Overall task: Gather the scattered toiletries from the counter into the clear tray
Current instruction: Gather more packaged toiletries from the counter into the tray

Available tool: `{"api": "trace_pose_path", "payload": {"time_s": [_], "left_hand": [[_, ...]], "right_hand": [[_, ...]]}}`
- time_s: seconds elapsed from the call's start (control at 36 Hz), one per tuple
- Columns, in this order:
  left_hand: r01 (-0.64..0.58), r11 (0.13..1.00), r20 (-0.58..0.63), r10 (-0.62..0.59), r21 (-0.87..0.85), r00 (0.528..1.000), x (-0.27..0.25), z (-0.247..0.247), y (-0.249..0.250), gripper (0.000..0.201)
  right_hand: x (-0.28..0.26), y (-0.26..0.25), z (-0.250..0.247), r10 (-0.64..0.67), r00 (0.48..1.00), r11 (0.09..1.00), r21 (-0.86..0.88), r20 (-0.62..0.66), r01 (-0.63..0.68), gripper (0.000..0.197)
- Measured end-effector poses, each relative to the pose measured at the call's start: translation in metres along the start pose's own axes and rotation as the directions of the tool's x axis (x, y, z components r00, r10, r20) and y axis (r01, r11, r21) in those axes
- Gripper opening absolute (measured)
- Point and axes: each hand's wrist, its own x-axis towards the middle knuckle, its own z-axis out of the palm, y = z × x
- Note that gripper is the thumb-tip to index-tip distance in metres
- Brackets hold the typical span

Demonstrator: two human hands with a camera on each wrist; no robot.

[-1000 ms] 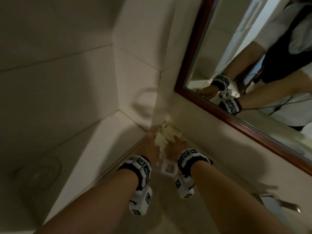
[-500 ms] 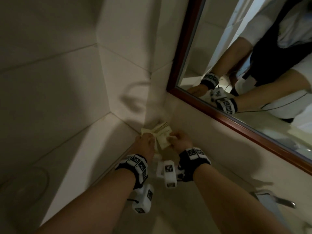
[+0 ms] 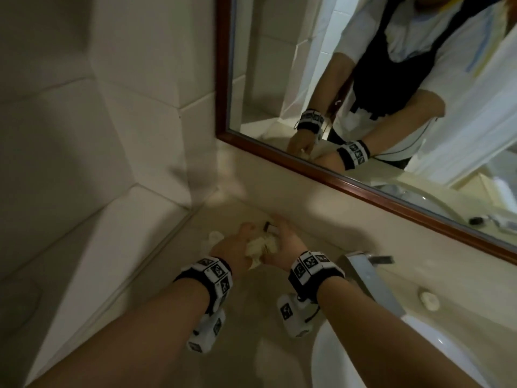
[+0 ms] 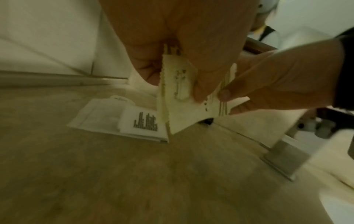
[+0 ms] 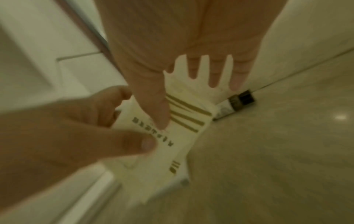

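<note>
Both hands meet low over the beige counter point(image 3: 251, 317) near the mirror wall. Between them is a bunch of cream paper sachets point(image 3: 261, 246) with gold stripes and dark print. My left hand point(image 3: 232, 245) pinches the sachets point(image 4: 178, 94) between thumb and fingers. My right hand point(image 3: 288, 239) pinches the same sachets point(image 5: 184, 128), thumb on top and straight fingers behind. A flat white packet point(image 4: 118, 116) with a barcode lies on the counter just left of the hands. A small black-capped item point(image 5: 237, 103) lies against the wall behind my right hand. No clear tray is in view.
A metal faucet point(image 3: 369, 275) and the white sink basin point(image 3: 419, 345) are to the right, with a small white round piece point(image 3: 428, 301) beside the faucet. The wood-framed mirror point(image 3: 349, 180) runs above the counter. A white tiled ledge point(image 3: 120, 233) borders the counter's left side.
Both hands have come down from the wall corner to just above the counter, still holding the sachets, which now look bunched together. The view has swung right, showing the faucet and sink.
</note>
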Motion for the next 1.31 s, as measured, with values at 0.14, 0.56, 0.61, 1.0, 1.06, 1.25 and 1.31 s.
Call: {"api": "trace_pose_path", "payload": {"time_s": [0.14, 0.56, 0.61, 1.0, 1.06, 1.25, 1.31], "left_hand": [[-0.052, 0.992, 0.049, 0.047, 0.111, 0.998, -0.029, 0.024, 0.024, 0.029], [0.05, 0.985, -0.106, -0.068, -0.166, 0.992, -0.171, 0.139, 0.025, 0.044], [0.06, 0.988, -0.092, -0.074, -0.145, 0.993, -0.182, 0.152, 0.026, 0.053], [0.075, 0.967, -0.072, -0.096, -0.244, 0.993, -0.194, 0.167, 0.076, 0.051], [0.023, 0.97, -0.044, -0.034, -0.241, 0.998, -0.192, 0.172, 0.095, 0.049], [-0.125, 0.957, 0.092, 0.154, -0.261, 0.984, -0.189, 0.214, 0.171, 0.046], [-0.177, 0.954, 0.115, 0.209, -0.24, 0.971, -0.188, 0.226, 0.193, 0.042]], "right_hand": [[-0.039, 0.019, 0.012, -0.01, 0.988, 0.981, -0.189, 0.156, 0.04, 0.035], [-0.173, 0.098, 0.079, -0.072, 0.997, 0.984, 0.165, -0.003, 0.072, 0.047], [-0.185, 0.104, 0.092, -0.074, 0.997, 0.988, 0.133, -0.003, 0.074, 0.055], [-0.236, 0.141, 0.066, 0.128, 0.988, 0.867, 0.493, -0.084, -0.071, 0.034], [-0.246, 0.15, 0.06, 0.149, 0.984, 0.836, 0.544, -0.101, -0.07, 0.034], [-0.297, 0.19, 0.016, 0.291, 0.935, 0.75, 0.655, -0.202, -0.092, 0.032], [-0.313, 0.212, 0.002, 0.305, 0.926, 0.777, 0.62, -0.224, -0.106, 0.031]]}}
